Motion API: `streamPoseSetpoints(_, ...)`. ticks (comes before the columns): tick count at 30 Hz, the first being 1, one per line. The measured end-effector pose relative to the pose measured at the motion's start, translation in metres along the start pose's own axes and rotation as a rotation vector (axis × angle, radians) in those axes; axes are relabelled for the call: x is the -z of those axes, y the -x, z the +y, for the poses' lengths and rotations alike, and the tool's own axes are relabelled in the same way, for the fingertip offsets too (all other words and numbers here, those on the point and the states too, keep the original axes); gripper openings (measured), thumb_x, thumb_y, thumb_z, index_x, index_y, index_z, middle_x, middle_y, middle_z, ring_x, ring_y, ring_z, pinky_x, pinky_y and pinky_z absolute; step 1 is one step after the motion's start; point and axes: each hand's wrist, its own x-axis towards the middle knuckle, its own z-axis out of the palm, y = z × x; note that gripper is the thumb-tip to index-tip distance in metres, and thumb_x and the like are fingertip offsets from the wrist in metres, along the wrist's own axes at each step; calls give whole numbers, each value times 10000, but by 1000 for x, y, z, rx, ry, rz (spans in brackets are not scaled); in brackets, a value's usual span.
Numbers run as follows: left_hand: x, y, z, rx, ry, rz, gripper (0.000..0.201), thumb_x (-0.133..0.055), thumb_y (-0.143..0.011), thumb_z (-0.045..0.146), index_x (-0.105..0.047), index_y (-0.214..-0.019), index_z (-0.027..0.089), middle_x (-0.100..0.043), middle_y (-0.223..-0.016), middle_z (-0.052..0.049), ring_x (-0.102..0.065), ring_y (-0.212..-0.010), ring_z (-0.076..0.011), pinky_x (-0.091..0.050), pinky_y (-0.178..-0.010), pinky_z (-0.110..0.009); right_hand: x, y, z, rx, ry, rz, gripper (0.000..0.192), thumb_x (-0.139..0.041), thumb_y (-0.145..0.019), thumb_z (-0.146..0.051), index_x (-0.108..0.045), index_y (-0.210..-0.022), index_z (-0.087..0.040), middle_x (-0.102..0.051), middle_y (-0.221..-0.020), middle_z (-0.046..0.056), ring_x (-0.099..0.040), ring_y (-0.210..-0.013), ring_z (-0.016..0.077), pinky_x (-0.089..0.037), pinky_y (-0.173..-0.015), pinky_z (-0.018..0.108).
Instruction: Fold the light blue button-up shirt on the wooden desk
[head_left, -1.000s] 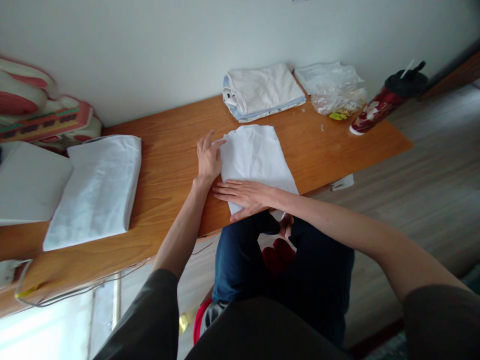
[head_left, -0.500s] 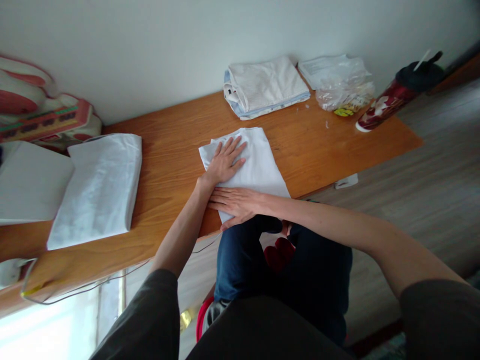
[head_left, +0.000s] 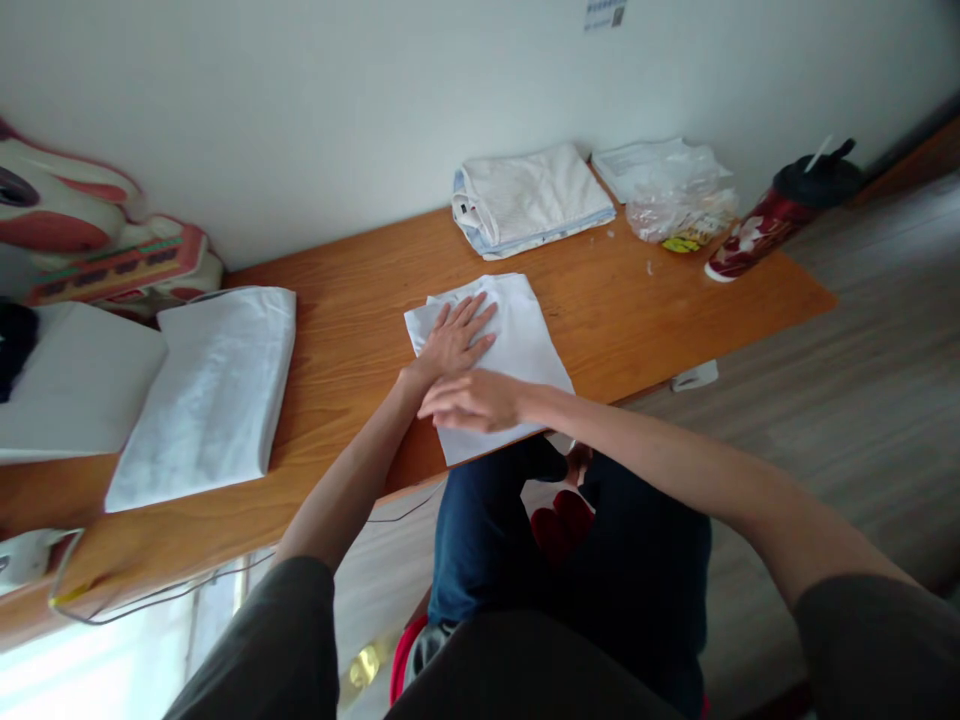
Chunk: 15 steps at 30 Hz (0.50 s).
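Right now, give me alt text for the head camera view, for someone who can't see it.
Both hands rest on a folded white cloth on a wooden table: the left hand lies flat, the right hand nearer the table edge. Behind sit a folded stack, a plastic bag and a red bottle.

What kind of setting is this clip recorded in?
Probably a room at home: a wooden desk against a plain wall, folded white garments stacked on it, a red drink tumbler, wood-look flooring.

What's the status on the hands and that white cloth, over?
Left hand flat on folded white cloth. Right hand over its near end, contact unclear. Folded stack behind, apart.
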Motion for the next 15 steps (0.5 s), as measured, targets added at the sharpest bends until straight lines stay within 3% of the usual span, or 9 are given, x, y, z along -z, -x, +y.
streamPoseSetpoints(3, 3, -2, -10, -45, 18, -34, 712, -526, -1056, 481, -305, -1727, 387, -262, -1825, -12, -231, -1691, -288, -128, -1387, -561, 31, 15, 42, -139, 99, 122, 387, -496, -1129, -328, -717, -1392, -149, -744, -1399, 137, -638, -1364, 279, -454, -1207, 506)
streamPoseSetpoints(5, 6, -5, -20, -65, 47, -46, 742, -532, -1041, 470, -298, -1734, 348, -318, -1806, -43, -293, -1671, -285, -150, -1384, -542, 37, 29, 63, -160, 151, 118, 434, -550, -1107, -359, -658, -1481, -167, -654, -1534, 142, -551, -1470, 302, -400, -1261, 553)
streamPoseSetpoints(8, 10, -16, -33, -35, 88, -6, 669, -457, -1061, 431, -379, -1705, 266, -476, -1721, -104, -440, -1597, -284, -254, -1351, -532, 26, 48, 76, -187, 219, 54, 647, -639, -1059, -488, -513, -1629, -210, -342, -1777, 129, -311, -1643, 351, -244, -1348, 595)
streamPoseSetpoints(11, 15, -31, -36, 0, 88, 45, 544, -448, -1070, 424, -572, -1576, 266, -655, -1558, -101, -589, -1463, -290, -404, -1261, -511, 10, 58, 75, -232, 277, 19, 798, -680, -1016, -580, -413, -1694, -256, -53, -1844, 95, -129, -1692, 398, -125, -1370, 627)
streamPoseSetpoints(15, 17, -56, -32, 61, 114, 76, 378, -500, -1055, 446, -754, -1290, 294, -782, -1315, -71, -705, -1267, -280, -519, -1137, -465, 2, 61, 73, -223, 314, 34, 812, -659, -1032, -590, -355, -1718, -279, 31, -1839, 95, -112, -1698, 374, -142, -1369, 607)
